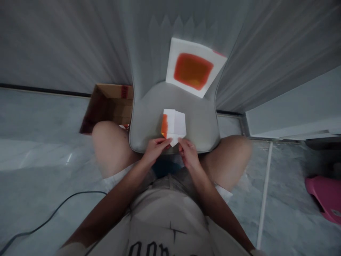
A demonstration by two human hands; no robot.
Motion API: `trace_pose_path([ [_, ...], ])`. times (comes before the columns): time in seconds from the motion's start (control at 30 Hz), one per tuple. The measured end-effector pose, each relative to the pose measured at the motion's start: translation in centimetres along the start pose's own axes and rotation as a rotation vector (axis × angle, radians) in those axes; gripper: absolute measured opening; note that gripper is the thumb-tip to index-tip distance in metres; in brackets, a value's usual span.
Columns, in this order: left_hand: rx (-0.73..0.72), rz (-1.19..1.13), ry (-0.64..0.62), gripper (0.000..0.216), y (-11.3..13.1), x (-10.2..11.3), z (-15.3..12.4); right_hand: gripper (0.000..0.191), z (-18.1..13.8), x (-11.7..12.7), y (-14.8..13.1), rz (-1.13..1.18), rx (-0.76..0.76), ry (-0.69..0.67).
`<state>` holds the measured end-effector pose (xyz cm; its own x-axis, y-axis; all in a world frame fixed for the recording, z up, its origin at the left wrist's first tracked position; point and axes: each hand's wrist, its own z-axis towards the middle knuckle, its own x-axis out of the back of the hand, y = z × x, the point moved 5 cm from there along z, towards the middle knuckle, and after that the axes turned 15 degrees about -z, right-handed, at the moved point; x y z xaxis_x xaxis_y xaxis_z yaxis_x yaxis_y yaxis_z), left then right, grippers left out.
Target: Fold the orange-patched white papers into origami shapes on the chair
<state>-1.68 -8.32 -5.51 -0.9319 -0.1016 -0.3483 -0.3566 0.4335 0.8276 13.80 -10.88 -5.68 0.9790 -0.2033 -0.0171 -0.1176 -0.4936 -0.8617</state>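
Observation:
A folded sheet of white paper with an orange edge (174, 125) lies on the seat of a grey chair (199, 124) in front of me. My left hand (156, 149) pinches its near left corner, fingers closed on the paper. My right hand (188, 152) pinches the near right side of the same fold. Further back on the seat, leaning against the chair back, lies a white square sheet with an orange centre (194, 67).
An open cardboard box (109, 106) stands on the floor left of the chair, beside my left knee. A black cable (53, 213) runs over the pale floor at lower left. A white rod (264, 192) lies at right, a pink object (325, 195) at the far right.

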Motion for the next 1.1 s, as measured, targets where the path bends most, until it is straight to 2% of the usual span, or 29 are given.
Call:
trace_pose_path([
  [0.23, 0.073, -0.017, -0.011, 0.052, -0.2, 0.2, 0.1, 0.049, 0.5, 0.9, -0.1, -0.006, -0.038, -0.036],
  [0.43, 0.124, -0.015, -0.042, 0.052, -0.5, 0.4, 0.3, 0.044, 0.6, 1.8, -0.6, -0.016, -0.029, -0.011],
  [0.7, 0.041, -0.002, -0.019, 0.049, -0.8, 0.5, 0.1, 0.039, 1.1, 2.6, -0.2, -0.088, -0.078, 0.022],
  [0.9, 0.012, 0.038, -0.035, 0.055, -0.5, 0.3, 0.0, 0.035, 1.2, 2.5, -0.1, -0.09, -0.051, 0.069],
  [1.1, 0.012, -0.092, 0.114, 0.065, -0.8, 0.5, 0.5, 0.031, 0.8, 2.5, -0.3, -0.107, -0.005, 0.094],
])
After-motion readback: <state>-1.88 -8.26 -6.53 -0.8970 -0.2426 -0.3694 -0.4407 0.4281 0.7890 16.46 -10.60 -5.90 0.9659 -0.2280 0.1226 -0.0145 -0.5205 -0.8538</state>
